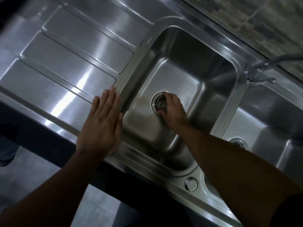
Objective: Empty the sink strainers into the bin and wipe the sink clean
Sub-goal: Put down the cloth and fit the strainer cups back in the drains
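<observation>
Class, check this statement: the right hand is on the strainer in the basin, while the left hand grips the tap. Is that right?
Not quite. The head view shows the left hand lying flat on the drainboard beside the basin, and nothing touches the tap. The rest holds: the right hand is on the strainer in the basin.
</observation>
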Motion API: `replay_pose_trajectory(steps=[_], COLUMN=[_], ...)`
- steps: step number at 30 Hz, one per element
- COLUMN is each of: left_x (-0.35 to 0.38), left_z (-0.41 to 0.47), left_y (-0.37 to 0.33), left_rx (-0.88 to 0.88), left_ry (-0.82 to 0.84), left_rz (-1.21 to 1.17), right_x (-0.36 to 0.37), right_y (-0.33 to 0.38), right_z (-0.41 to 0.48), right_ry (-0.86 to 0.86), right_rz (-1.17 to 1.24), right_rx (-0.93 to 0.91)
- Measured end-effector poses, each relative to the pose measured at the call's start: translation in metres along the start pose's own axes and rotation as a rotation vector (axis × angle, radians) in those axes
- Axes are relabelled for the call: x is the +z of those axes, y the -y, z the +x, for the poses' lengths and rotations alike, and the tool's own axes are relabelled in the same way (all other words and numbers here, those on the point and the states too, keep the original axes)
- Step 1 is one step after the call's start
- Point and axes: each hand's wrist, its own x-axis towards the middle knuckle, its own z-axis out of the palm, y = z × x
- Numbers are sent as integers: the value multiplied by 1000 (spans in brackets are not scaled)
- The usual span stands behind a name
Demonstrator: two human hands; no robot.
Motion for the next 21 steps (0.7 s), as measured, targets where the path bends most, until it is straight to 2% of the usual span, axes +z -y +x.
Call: replay_pose_trajectory(steps=[6,13,21], left_x=[1,3,5], left_z=[0,0,-6], left_y=[1,1,2], left_rx=[9,14,41], left_ry=[-12,-31,-54], left_rz=[-7,-20,-20], right_x=[-3,-12,-76], right_y=[-2,3,17], right_z=[2,-18,-79], right_ry=[22,-55,-138], right_rz=[-8,33,162], right_rx=[-27,-59,-167])
